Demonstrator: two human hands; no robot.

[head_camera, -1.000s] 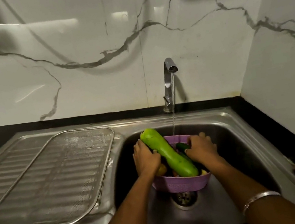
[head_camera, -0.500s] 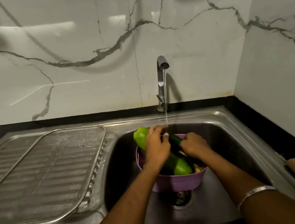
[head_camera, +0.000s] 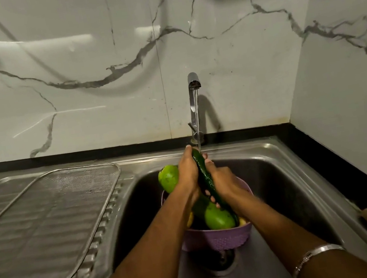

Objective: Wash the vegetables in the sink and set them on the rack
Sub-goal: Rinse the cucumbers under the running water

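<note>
1. You hold a dark green cucumber in both hands under the stream from the tap, over the sink; your left hand wraps its far end and your right hand curls round its middle, so both grips are closed on it
2. Washing looks only just begun: this cucumber is the one piece under the water
3. The pale green gourd lies across the purple basket in the sink, with yellowish pieces beside it that you cannot make out clearly; they seem to await their turn
4. The mesh rack on the drainer at the left carries no vegetables, so every placing is left to do
</note>
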